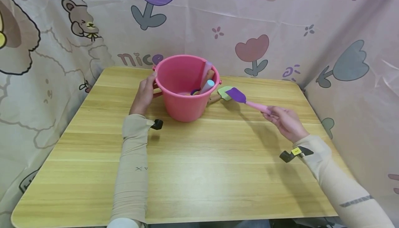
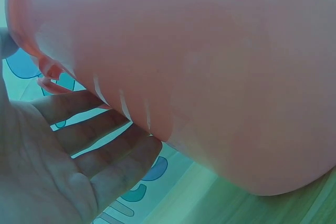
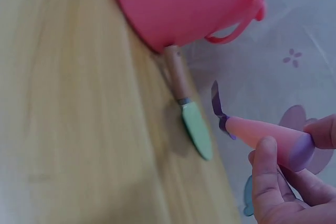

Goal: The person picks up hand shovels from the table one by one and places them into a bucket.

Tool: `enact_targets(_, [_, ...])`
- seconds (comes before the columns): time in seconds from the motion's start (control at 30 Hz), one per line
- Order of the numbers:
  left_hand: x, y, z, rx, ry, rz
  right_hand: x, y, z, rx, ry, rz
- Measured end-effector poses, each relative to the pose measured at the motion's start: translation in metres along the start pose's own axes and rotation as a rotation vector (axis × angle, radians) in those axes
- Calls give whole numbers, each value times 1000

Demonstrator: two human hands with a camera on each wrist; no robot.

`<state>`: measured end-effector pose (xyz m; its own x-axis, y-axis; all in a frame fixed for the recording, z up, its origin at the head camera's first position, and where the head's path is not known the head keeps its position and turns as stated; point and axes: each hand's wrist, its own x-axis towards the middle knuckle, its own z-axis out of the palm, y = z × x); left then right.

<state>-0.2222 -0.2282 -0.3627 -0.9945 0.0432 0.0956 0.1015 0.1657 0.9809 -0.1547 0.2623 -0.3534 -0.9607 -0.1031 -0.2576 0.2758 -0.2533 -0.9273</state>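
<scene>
At the left side of a pink bucket [image 1: 185, 107], my left hand [image 1: 144, 94] touches the outer wall. The left wrist view shows fairly straight, spread fingers [image 2: 113, 158] against that wall, with the thumb up by the rim. My right hand [image 1: 288, 122] pinches the pink handle of a toy shovel [image 1: 237, 95] with a purple blade, held up right of the bucket. In the right wrist view, thumb and fingers grip the end of this handle [image 3: 268, 135]. Below the blade, a trowel [image 1: 225, 93] with green blade and wooden handle lies at the bucket's base.
Inside the bucket several tools lean on the right wall, among them one with a light-blue handle end [image 1: 209, 84]. The wooden table [image 1: 199, 172] backs onto a printed curtain [image 1: 199, 20], which also hangs at both sides.
</scene>
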Motion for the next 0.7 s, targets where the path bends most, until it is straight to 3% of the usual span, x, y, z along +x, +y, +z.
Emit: enact_targets(0.7, [1,0,0,-33,-11,-2,-9,-43,14,143,-69,-69])
